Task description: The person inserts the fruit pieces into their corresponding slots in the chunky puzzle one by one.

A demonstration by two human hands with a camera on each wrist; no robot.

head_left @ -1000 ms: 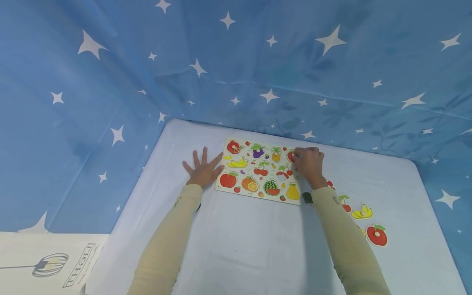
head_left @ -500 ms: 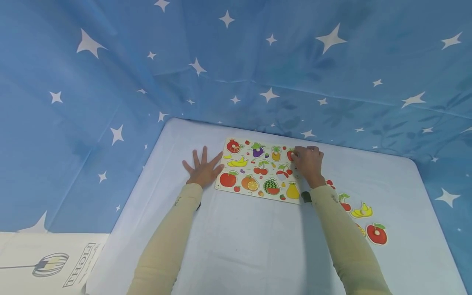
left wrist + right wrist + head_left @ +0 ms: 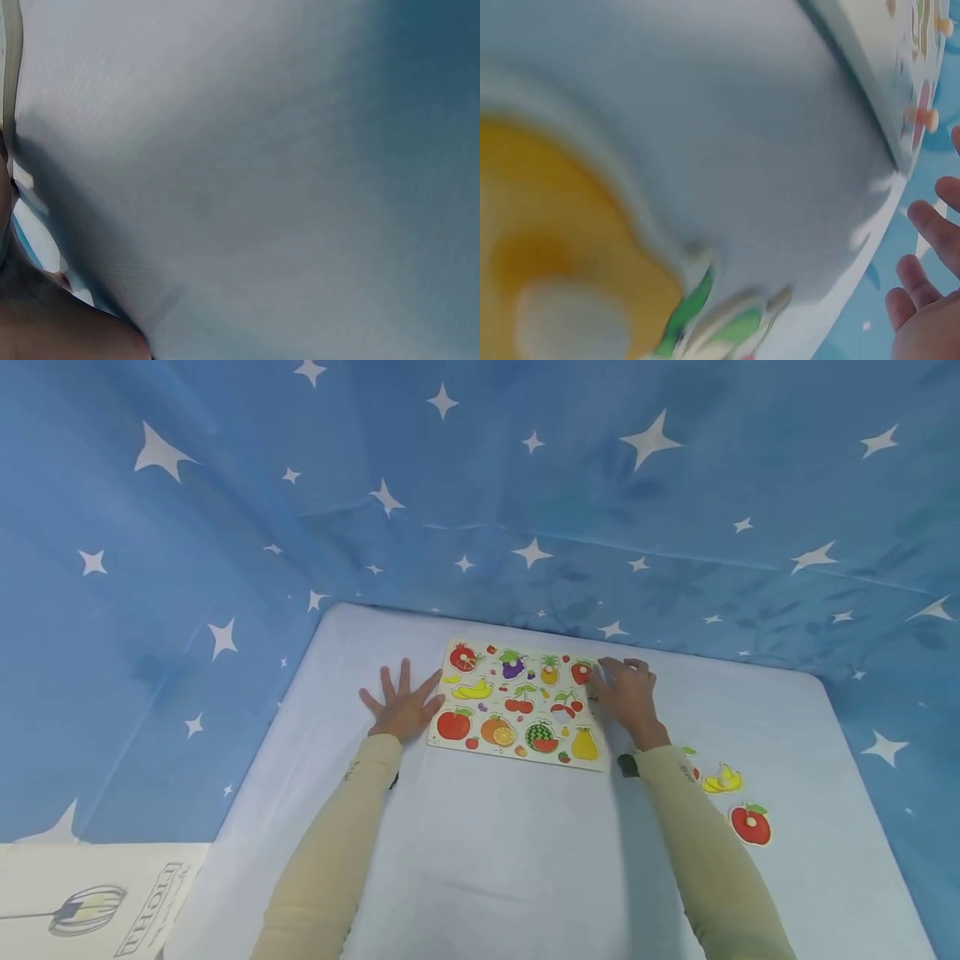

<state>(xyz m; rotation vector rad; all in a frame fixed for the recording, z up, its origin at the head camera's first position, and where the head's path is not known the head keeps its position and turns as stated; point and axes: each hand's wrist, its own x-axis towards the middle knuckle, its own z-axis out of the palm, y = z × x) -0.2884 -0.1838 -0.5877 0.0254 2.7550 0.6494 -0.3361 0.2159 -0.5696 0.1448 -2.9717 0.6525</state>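
A fruit puzzle board [image 3: 477, 718] lies on the white-covered table [image 3: 510, 860], with fruit pieces seated in it. My left hand [image 3: 401, 703] lies flat with spread fingers, its fingertips touching the board's left edge. My right hand [image 3: 626, 689] rests at the board's right edge, just right of a red fruit piece [image 3: 581, 672]. Its fingers [image 3: 924, 225] show relaxed in the right wrist view and hold nothing. The board's edge [image 3: 885, 97] shows in that view too. The left wrist view is mostly blurred white cloth [image 3: 262, 172].
Loose pieces lie on the table right of my right forearm: a banana [image 3: 722, 779], a red apple [image 3: 750, 824] and a cherry piece [image 3: 687, 760] partly hidden by the sleeve. Blue star-patterned cloth [image 3: 525, 485] walls the back and sides. A blurred yellow piece [image 3: 555, 262] fills the right wrist view.
My right hand has let go of the red fruit piece's knob and slid right to the board's edge; the piece now sits uncovered in the board. The left hand has stayed put.
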